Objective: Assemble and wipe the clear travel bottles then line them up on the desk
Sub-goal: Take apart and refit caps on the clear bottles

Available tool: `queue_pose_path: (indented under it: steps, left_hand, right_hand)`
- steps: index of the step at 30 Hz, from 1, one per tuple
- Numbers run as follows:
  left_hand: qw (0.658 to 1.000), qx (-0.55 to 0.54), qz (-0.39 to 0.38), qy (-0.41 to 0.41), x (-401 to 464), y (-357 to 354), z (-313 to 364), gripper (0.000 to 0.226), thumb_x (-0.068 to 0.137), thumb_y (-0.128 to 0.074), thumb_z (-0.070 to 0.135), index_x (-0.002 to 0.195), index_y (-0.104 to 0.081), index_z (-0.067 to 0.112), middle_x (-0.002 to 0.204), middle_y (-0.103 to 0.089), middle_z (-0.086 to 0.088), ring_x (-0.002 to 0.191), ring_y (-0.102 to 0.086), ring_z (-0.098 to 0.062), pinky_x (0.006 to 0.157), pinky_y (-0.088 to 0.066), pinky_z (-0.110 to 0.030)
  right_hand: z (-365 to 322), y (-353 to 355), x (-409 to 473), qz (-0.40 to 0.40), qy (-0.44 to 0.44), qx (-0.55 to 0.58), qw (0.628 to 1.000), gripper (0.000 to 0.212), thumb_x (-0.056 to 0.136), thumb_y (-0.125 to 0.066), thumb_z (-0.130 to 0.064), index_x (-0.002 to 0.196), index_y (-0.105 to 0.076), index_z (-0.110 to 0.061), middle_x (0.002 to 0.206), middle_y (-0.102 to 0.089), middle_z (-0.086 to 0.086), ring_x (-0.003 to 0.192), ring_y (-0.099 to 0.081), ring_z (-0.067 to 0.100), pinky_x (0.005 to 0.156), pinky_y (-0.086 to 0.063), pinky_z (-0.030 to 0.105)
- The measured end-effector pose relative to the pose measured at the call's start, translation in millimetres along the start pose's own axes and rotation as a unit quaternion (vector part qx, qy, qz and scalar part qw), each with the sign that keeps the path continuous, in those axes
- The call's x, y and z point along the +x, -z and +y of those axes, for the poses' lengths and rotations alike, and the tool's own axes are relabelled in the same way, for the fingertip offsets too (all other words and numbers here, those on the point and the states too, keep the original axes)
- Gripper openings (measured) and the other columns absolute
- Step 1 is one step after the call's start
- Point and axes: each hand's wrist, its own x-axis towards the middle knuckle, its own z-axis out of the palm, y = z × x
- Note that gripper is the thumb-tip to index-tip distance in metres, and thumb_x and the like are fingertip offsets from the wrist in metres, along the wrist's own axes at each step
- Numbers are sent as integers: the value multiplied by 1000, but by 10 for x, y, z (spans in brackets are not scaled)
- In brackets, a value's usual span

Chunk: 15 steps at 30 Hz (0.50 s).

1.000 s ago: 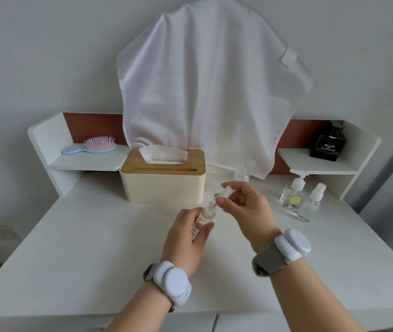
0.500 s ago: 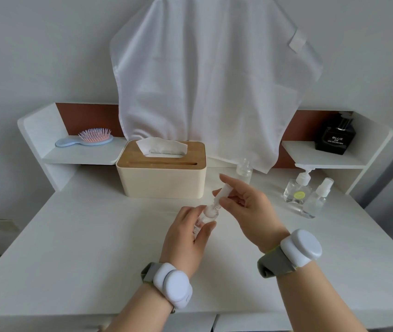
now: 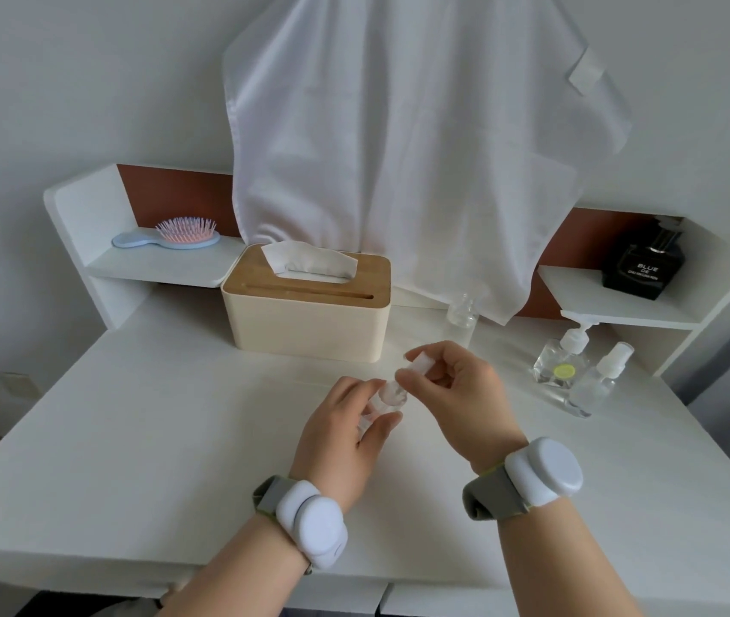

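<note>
The left hand [image 3: 345, 431] is gripping a small clear plastic bottle [image 3: 383, 400] above the white worktop [image 3: 176, 438], while the right hand [image 3: 456, 389] is pinching its clear cap [image 3: 421, 363] at the top

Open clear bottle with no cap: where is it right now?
In the head view, the uncapped bottle stands at the back of the desk, right of the tissue box, under the hanging white cloth's lower corner.

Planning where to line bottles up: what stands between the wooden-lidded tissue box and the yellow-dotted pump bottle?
Head view: one small clear capless bottle below the hanging white cloth.
</note>
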Motion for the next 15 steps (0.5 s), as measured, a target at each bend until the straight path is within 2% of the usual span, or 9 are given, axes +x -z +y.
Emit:
queue_pose_path:
  steps: [2,4,6,8,11,13,15]
  left_hand:
    - [1000,1,-1,3,-4,1,6,24,90,-64,32,112,-62,21,99,-55,12,86,-56,-3,72,-45,-19]
    - [1000,-3,-1,6,-4,0,7,24,90,-64,31,112,-62,22,98,-53,15,87,-55,-2,71,-43,-15]
    - [1000,-8,-4,10,-2,-4,9,24,89,-64,31,112,-62,23,97,-54,16,88,-56,0,72,-43,-13]
    - [1000,-13,-4,8,-2,-10,10,24,89,-65,30,111,-62,23,97,-55,15,87,-56,0,72,-44,-14]
    - [1000,-17,2,2,-5,-14,12,21,88,-66,27,108,-64,22,95,-55,15,85,-56,1,71,-43,-13]
    - [1000,-15,3,-3,-6,-17,16,20,88,-67,26,107,-64,22,93,-54,15,84,-55,2,70,-41,-9]
    - [1000,-12,1,-5,-6,-17,15,20,88,-67,26,107,-63,22,91,-53,16,83,-54,3,68,-38,-6]
  right_hand:
    - [2,-25,28,14,-8,-9,1000,16,78,-78,-36,88,-68,-29,69,-66,-7,62,-59,7,62,-53,28]
    - [9,-42,37,16,-11,-9,1000,22,76,-78,-43,90,-67,-30,68,-65,-11,62,-57,1,58,-50,19]
    - [23,-33,30,-3,-15,15,1000,26,78,-76,-45,98,-68,-31,75,-68,-14,71,-62,0,62,-48,13]
    - [36,7,21,-25,-20,97,995,24,85,-72,-34,108,-68,-28,90,-73,-15,87,-67,1,74,-50,14]
    - [53,96,10,-56,-16,222,973,29,92,-62,-8,121,-63,-14,112,-72,0,106,-67,13,85,-52,21]
    - [60,128,-1,-74,-7,258,963,37,91,-60,4,125,-59,-8,113,-72,9,106,-67,21,88,-53,26]
    - [66,124,-2,-83,-4,262,962,39,89,-61,8,125,-57,-7,106,-73,14,103,-69,24,90,-55,30]
